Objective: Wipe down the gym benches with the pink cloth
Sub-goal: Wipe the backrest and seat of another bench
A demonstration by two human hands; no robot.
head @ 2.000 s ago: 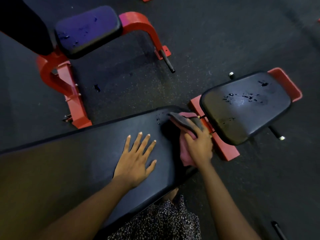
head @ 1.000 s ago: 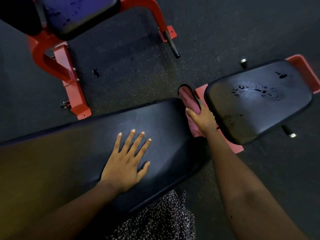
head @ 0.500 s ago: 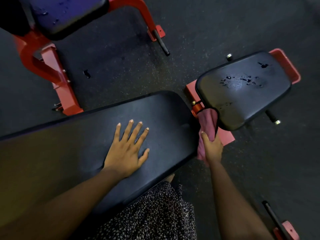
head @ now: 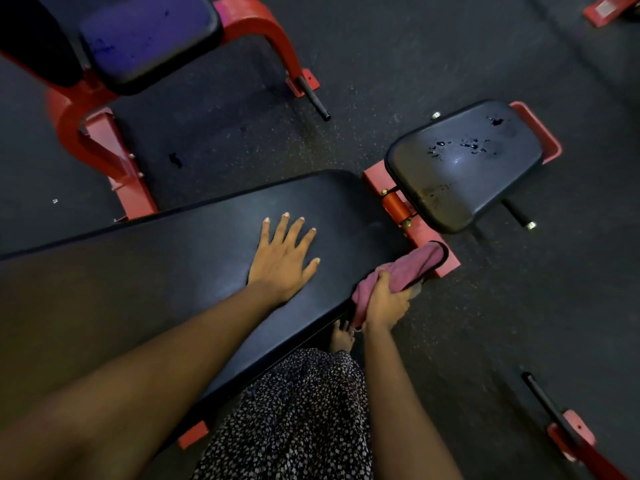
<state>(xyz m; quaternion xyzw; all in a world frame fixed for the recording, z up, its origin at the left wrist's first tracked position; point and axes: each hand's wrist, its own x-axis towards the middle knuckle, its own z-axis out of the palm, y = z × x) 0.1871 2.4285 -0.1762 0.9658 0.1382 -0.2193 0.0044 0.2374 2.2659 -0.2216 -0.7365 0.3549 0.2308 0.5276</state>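
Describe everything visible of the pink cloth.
The cloth is soft pink fabric with a dark trimmed edge, bunched into a loose roll. The right hand grips its middle. Its far end lies on the red frame beside the long pad's corner; its near end hangs below the hand by the pad's edge.

No legible text or brand, pale sticker [head: 604,8] on far red frame [head: 593,16], too blurred

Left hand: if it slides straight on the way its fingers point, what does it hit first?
The left hand lies flat on the long bench pad, and the pad ahead is bare to its far edge. Beyond is only floor, lower down, so likely free.
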